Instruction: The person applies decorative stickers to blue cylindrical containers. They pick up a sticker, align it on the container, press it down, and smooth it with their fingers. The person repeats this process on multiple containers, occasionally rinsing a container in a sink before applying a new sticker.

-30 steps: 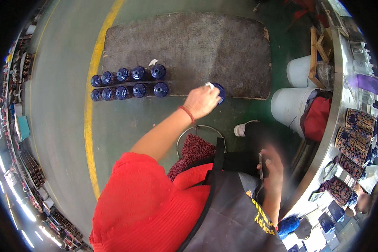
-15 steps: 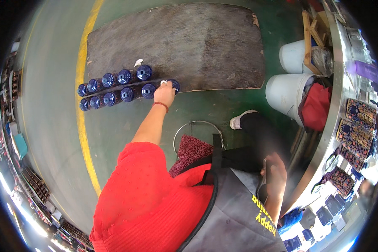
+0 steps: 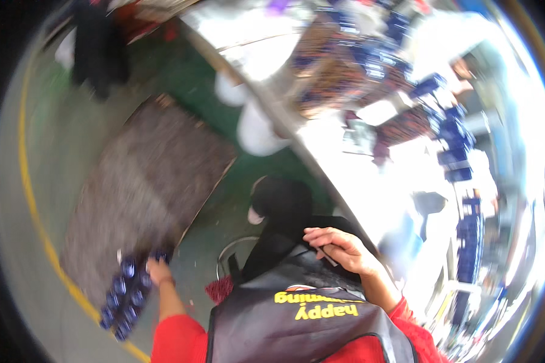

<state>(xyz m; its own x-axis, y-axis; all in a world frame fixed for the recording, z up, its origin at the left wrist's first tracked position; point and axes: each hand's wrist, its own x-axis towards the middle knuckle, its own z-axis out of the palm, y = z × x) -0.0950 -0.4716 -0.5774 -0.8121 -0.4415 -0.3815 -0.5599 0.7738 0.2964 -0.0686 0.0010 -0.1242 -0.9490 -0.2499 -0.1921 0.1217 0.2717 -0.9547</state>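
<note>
On the edge of a dark board on the floor stand two rows of blue, shiny, round-topped pieces (image 3: 120, 285); motion blur hides their exact kind. My left hand (image 3: 158, 271) reaches down at lower left and grips the blue piece at the end of the rows nearest me, its fingers on the top. Held up before my dark apron (image 3: 272, 308), my right hand (image 3: 342, 247) has its fingers bent over a small flat grey piece (image 3: 329, 256), pinched against the thumb.
The worn dark board (image 3: 145, 175) lies on the green floor. To the right runs a long metal-edged table (image 3: 309, 142) with patterned and blue goods. White buckets (image 3: 257, 130) stand below it. A wire hoop (image 3: 224, 251) and dark red mesh (image 3: 218, 290) are by my leg. A person in dark clothes (image 3: 100, 48) stands at upper left.
My view has swung to the right, so the board and rows now lie at lower left and the table fills the right. My right hand has come up before the apron; the left stays at the rows.
</note>
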